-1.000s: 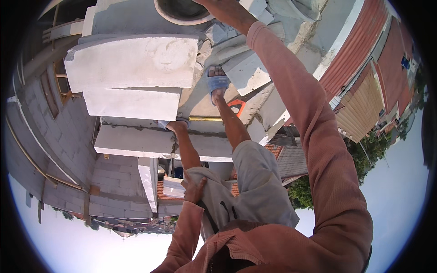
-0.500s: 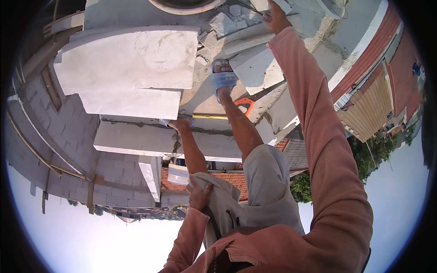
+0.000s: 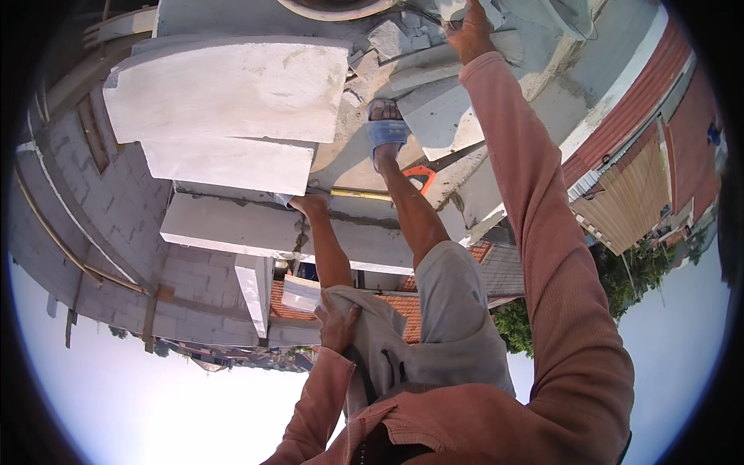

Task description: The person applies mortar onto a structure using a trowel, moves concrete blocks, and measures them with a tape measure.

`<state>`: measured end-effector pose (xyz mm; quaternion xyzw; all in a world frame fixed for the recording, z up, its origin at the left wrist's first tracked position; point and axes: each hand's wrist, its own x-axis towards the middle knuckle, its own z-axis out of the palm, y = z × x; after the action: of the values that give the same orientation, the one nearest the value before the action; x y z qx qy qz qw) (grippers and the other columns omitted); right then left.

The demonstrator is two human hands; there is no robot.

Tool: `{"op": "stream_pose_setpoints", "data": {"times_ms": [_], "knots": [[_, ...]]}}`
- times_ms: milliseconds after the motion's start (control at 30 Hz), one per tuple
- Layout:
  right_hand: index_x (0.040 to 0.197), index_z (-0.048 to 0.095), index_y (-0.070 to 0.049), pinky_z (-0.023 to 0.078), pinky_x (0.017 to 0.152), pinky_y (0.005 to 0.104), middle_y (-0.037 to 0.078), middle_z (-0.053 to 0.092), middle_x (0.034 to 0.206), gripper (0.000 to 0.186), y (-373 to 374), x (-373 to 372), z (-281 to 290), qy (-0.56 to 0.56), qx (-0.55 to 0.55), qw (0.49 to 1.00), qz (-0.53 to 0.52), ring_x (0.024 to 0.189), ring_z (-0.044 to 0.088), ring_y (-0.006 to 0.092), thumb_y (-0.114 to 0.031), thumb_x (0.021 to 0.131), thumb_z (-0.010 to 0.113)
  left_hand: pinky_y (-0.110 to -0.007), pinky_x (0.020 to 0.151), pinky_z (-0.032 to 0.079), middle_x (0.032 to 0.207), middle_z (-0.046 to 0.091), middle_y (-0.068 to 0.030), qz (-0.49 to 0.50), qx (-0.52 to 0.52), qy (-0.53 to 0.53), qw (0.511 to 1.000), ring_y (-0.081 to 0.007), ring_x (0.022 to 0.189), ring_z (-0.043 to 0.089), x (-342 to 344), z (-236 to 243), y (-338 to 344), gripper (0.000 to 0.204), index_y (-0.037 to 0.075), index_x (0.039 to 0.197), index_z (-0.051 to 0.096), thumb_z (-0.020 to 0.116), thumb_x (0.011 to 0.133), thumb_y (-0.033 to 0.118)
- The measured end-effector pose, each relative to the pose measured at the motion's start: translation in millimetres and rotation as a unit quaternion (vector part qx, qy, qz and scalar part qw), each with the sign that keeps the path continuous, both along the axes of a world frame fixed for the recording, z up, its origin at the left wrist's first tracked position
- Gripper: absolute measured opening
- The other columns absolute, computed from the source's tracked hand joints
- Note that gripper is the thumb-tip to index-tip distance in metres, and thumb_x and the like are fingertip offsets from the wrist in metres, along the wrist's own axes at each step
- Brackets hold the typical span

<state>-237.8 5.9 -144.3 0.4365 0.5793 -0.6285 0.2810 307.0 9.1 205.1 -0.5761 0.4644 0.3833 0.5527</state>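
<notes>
My right hand (image 3: pixel 471 37) reaches far forward at the top edge, its fingers closed on a broken piece of white lightweight block (image 3: pixel 451 9). Part of that piece lies beyond the picture's edge. Against my left thigh rests my left hand (image 3: pixel 338 324), thumb apart from the fingers, on the grey shorts (image 3: pixel 453 298); it holds nothing. Smaller block fragments (image 3: pixel 389 40) lie to the left of the right hand. Below it, a flat white block (image 3: pixel 440 116) sits beside my right foot in a blue sandal (image 3: pixel 385 133).
Large white blocks (image 3: pixel 232 93) lie at the left. A round basin (image 3: pixel 341 9) shows at the top. An orange-handled tool (image 3: pixel 421 177) and a yellow strip (image 3: pixel 360 194) are by my feet. Behind me the ledge (image 3: pixel 225 229) drops toward tiled roofs (image 3: pixel 399 310).
The view has shifted slightly, so the blocks appear a little further right and higher. My right hand stays at the block piece, its fingers now closer around it. My left hand keeps its place.
</notes>
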Motion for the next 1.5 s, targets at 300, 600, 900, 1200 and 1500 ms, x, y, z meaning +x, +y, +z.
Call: {"op": "stream_pose_setpoints", "data": {"times_ms": [300, 600, 900, 1200, 1500], "knots": [[0.128, 0.038, -0.007, 0.043, 0.098, 0.0391, 0.015, 0.039, 0.130, 0.074, 75.9, 43.3, 141.3, 0.256, 0.176, 0.918, 0.249, 0.115, 0.046, 0.0277, -0.020, 0.073, 0.087, -0.055, 0.113, 0.030, 0.147, 0.023, -0.0433, 0.034, -0.036, 0.060, 0.997, -0.0564, 0.136, 0.032, 23.2, 5.9, 6.6, 0.108, 0.006, 0.158, -0.002, 0.065, 0.088, 0.055], [0.120, 0.047, -0.007, 0.042, 0.100, 0.0488, 0.018, 0.047, 0.130, 0.061, 55.4, 187.7, 327.2, 0.442, 0.250, 0.533, 0.677, 0.119, 0.046, 0.0366, -0.005, 0.070, 0.081, -0.045, 0.111, 0.036, 0.149, 0.034, -0.0274, 0.422, -0.090, 0.337, 0.837, -0.0439, 0.132, 0.043, -47.9, 3.6, -30.7, 0.060, -0.001, 0.147, 0.037, 0.050, 0.103, 0.037], [0.114, 0.051, -0.008, 0.046, 0.100, 0.0515, 0.019, 0.047, 0.137, 0.049, -56.1, 408.5, 386.3, 0.474, -0.070, 0.260, 0.838, 0.126, 0.049, 0.0402, -0.011, 0.073, 0.078, -0.044, 0.110, 0.036, 0.143, 0.030, -0.0287, 0.446, -0.393, 0.414, 0.689, -0.0414, 0.128, 0.044, -8.0, 41.0, -41.5, 0.062, 0.021, 0.154, 0.038, 0.042, 0.098, -0.006], [0.133, 0.052, -0.010, 0.042, 0.109, 0.0487, 0.019, 0.040, 0.143, 0.053, -123.7, 608.3, 392.6, 0.329, -0.334, 0.106, 0.877, 0.134, 0.041, 0.0405, -0.001, 0.082, 0.064, -0.040, 0.087, 0.052, 0.122, 0.053, -0.0196, 0.501, -0.521, 0.242, 0.647, -0.0285, 0.105, 0.060, 214.9, 41.1, -76.1, 0.057, 0.004, 0.138, 0.041, 0.068, 0.089, 0.014], [0.140, 0.045, -0.002, 0.038, 0.109, 0.0493, 0.026, 0.039, 0.143, 0.057, -76.1, 533.4, 422.7, 0.175, -0.048, -0.032, 0.983, 0.132, 0.042, 0.0443, -0.010, 0.087, 0.065, -0.044, 0.073, 0.058, 0.114, 0.059, -0.0122, 0.871, -0.252, 0.175, 0.383, -0.0218, 0.096, 0.065, 412.8, -47.8, -129.2, 0.071, -0.001, 0.130, 0.050, 0.081, 0.079, 0.037]]}}
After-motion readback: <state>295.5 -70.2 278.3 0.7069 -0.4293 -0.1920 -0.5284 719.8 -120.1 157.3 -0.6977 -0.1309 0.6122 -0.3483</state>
